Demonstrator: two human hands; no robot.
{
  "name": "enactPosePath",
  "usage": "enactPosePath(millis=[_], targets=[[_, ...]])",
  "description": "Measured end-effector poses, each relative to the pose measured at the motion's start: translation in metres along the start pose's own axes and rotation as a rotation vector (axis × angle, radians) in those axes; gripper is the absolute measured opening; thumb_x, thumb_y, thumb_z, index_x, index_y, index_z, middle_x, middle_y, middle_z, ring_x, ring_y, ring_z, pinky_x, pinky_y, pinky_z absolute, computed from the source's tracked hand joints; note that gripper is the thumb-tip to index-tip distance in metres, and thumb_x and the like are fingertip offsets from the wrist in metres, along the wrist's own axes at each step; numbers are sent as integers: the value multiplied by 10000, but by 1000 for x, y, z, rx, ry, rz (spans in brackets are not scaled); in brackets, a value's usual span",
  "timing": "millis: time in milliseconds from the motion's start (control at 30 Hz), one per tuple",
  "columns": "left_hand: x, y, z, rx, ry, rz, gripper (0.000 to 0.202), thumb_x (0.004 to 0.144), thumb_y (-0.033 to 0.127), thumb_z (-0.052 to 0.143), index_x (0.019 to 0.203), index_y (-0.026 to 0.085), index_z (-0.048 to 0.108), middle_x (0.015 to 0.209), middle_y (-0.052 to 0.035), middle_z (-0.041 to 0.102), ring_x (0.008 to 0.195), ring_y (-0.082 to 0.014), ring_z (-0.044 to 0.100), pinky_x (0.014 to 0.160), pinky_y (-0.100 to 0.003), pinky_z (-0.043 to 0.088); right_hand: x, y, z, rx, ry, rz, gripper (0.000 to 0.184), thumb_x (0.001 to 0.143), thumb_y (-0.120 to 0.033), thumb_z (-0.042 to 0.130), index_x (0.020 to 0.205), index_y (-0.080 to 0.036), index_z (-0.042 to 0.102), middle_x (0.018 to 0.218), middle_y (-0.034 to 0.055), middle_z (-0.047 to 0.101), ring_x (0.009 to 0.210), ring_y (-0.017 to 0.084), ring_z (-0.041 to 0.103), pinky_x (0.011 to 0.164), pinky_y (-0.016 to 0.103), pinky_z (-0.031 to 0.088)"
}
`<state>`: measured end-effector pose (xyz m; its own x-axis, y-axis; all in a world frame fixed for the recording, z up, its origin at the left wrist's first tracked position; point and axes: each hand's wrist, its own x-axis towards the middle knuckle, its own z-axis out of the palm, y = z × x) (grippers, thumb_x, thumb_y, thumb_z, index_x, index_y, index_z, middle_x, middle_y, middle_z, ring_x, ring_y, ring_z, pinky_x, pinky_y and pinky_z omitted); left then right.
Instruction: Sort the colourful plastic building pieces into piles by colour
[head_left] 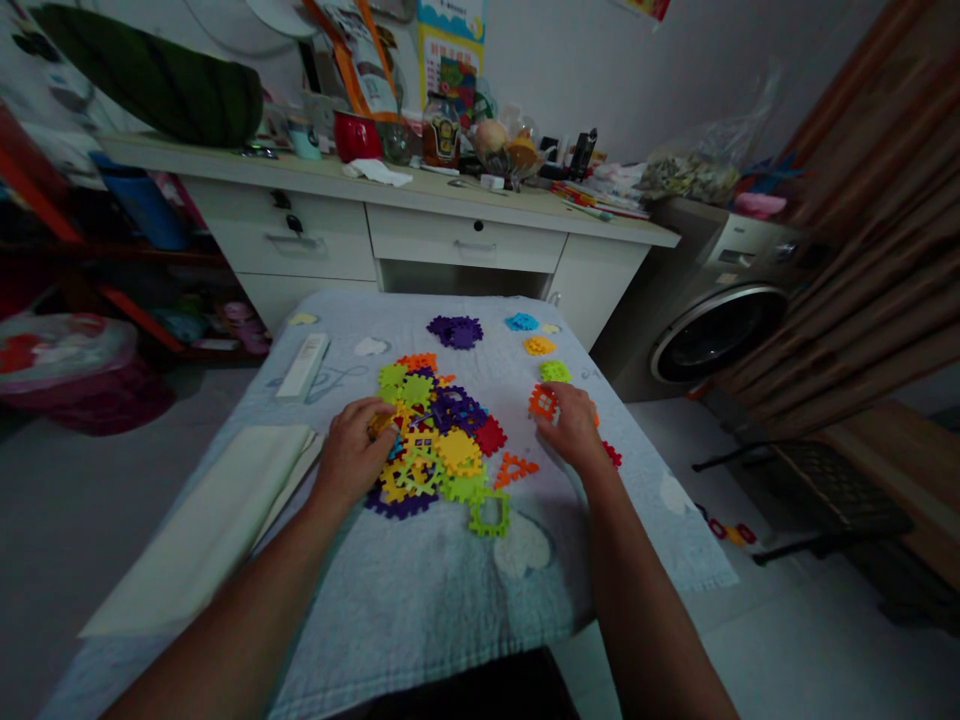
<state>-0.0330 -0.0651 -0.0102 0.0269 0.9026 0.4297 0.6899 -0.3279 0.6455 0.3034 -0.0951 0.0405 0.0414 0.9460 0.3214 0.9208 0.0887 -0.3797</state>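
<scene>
Two bare arms reach over a pale blue cloth on a table. Far left, a dark pink bin has a see-through bag with something red and orange inside. Next come a folded cream cloth and a long white thing. The left hand has its fingers closed on a yellow piece, beside a big messy heap mid-table. Its flat pieces are yellow, purple, green, orange and red, with bumpy edges like gears, and some have holes. Behind, on the desk, stand a red pot, a jar of brown stuff and a glass bowl with round fruit. An orange triangle lies right of the heap. The right hand pinches an orange square with window holes, near little blue, yellow and green piles. Far right, a clear bag of pale bits sits on a gray washing machine.
</scene>
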Motion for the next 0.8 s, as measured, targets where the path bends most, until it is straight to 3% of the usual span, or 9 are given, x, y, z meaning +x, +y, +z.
enactPosePath(millis=[233, 567, 800], targets=[[0, 0, -1, 2, -5, 11, 281, 810, 340, 529, 1009, 197, 667, 1143, -84, 619, 1107, -266, 572, 1030, -451, 420, 2, 19, -14, -214, -65, 203, 490, 789, -168, 550, 1276, -204, 594, 1290, 112, 623, 1183, 322, 483, 1011, 473, 289], [0, 3, -2, -3, -3, 6, 278, 813, 340, 525, 1009, 202, 664, 1136, -81, 618, 1107, -263, 569, 1026, -449, 419, -1, 14, -7, -280, -202, 164, 483, 770, -217, 592, 1252, -246, 605, 1337, 62, 602, 1238, 323, 421, 1058, 502, 202], [-1, 1, -2, -6, -11, -31, 285, 798, 342, 540, 1013, 202, 664, 1163, -77, 608, 1113, -257, 565, 1032, -437, 424, 1, 15, -4, -265, -215, 176, 427, 798, -120, 505, 1187, -230, 641, 1310, 82, 607, 1223, 307, 422, 1044, 506, 214]])
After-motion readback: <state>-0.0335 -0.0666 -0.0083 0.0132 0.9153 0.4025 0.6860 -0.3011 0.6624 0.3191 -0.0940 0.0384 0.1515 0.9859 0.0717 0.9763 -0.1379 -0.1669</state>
